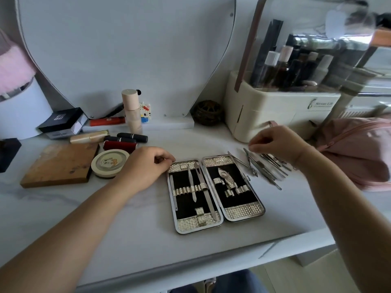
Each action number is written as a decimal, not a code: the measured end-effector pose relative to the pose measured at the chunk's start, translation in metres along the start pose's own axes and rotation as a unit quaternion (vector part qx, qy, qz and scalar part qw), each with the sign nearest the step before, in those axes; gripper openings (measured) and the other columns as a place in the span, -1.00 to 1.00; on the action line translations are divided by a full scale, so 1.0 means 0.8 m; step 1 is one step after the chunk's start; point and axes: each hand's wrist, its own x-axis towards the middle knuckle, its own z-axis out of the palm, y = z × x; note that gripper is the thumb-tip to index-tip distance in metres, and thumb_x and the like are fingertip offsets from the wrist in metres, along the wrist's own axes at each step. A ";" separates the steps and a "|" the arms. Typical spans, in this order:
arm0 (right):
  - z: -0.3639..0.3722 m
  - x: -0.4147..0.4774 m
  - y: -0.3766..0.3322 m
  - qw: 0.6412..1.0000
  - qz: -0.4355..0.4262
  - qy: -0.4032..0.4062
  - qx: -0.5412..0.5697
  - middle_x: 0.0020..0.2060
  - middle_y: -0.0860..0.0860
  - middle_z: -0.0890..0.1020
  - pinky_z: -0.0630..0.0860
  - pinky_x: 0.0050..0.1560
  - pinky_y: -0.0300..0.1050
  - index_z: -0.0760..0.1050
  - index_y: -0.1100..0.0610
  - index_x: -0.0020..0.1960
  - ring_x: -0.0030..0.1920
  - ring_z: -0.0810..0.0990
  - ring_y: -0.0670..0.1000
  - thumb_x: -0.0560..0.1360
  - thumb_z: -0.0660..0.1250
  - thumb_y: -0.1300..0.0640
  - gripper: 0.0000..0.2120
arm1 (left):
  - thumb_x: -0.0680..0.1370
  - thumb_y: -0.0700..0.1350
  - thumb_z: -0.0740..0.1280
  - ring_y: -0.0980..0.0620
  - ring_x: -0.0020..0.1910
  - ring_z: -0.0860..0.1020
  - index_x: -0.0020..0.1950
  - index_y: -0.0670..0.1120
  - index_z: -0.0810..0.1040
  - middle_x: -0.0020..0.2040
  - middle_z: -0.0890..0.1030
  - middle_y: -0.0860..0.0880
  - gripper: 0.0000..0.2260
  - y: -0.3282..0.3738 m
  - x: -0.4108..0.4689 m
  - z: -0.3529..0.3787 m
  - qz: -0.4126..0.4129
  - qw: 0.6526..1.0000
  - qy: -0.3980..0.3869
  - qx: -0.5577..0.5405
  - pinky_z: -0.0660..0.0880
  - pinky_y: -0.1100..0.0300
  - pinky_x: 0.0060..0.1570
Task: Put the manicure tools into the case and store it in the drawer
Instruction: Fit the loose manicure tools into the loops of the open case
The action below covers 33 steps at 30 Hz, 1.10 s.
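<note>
Left hand (148, 166) curled at case (213, 193) corner; right hand (277, 142) seemingly pinching tool (250, 161).

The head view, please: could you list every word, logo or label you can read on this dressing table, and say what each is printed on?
"Serious Life" is my best reading, partly blurred: on the front of the cream plastic cosmetics organiser, beside a small figure logo.
A white four-part square logo, no legible letters: on the lid of the black square box.
A small pale mark, too blurred to read: on the red-orange tube.
A cartoon drawing, no words: on the round cream tin.
</note>
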 end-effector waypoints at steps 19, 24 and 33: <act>0.016 -0.039 0.027 0.993 0.109 0.044 -0.007 -0.60 -0.03 0.53 0.34 -0.43 -0.24 0.60 0.20 -0.33 -0.58 0.41 -0.14 0.38 0.40 0.18 -0.86 | 0.49 -0.12 0.37 0.29 -0.26 0.50 -0.10 0.11 0.64 -0.25 0.61 0.19 -0.88 -0.001 -0.002 0.000 0.005 1.000 0.003 0.009 0.30 0.39 -0.29; 0.015 -0.043 -0.004 0.954 0.077 -0.054 0.286 -0.44 0.09 0.59 0.39 -0.51 -0.32 0.58 0.28 -0.20 -0.49 0.46 -0.04 0.45 0.36 0.27 -0.92 | 0.49 -0.12 0.38 0.28 -0.28 0.48 -0.11 0.10 0.64 -0.27 0.58 0.21 -0.88 -0.002 -0.001 0.001 -0.003 1.000 0.003 0.005 0.30 0.38 -0.29; 0.074 -0.012 -0.105 0.909 0.052 -0.210 0.356 -0.41 0.12 0.58 0.57 -0.45 -0.27 0.50 0.32 -0.09 -0.50 0.57 -0.08 0.46 0.33 0.34 -0.95 | 0.49 -0.11 0.37 0.26 -0.17 0.52 -0.09 0.08 0.65 -0.18 0.62 0.16 -0.90 0.000 -0.001 -0.001 -0.010 1.000 -0.003 0.001 0.36 0.37 -0.23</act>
